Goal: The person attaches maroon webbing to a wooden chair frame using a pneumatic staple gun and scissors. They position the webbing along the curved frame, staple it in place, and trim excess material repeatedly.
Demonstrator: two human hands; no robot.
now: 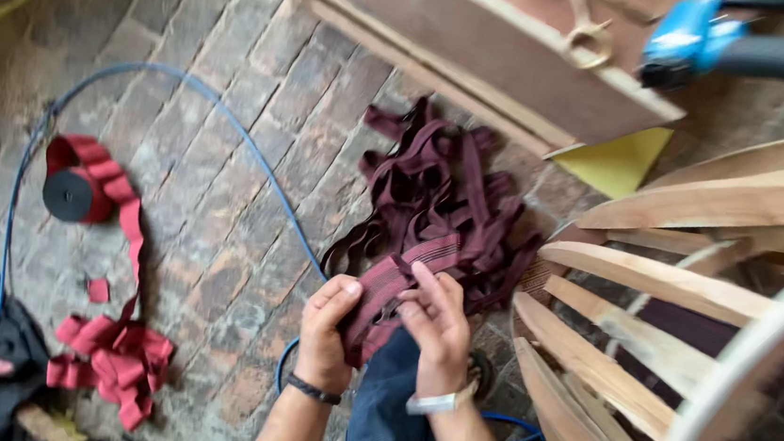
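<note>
We grip a maroon strap with both hands, left hand and right hand closed on it, above the brick floor, beside the strap pile and wooden frame.

Setting: an upholstery or furniture workshop, floor level. You are looking down at a worn brick floor, dusty and unswept. To your right stands a bare curved wooden frame with unfinished slats. Before you lies a heap of maroon webbing straps; to your left, a red webbing roll with loose offcuts. A blue hose crosses the bricks. A blue power tool rests above an unfinished wooden panel.
</note>
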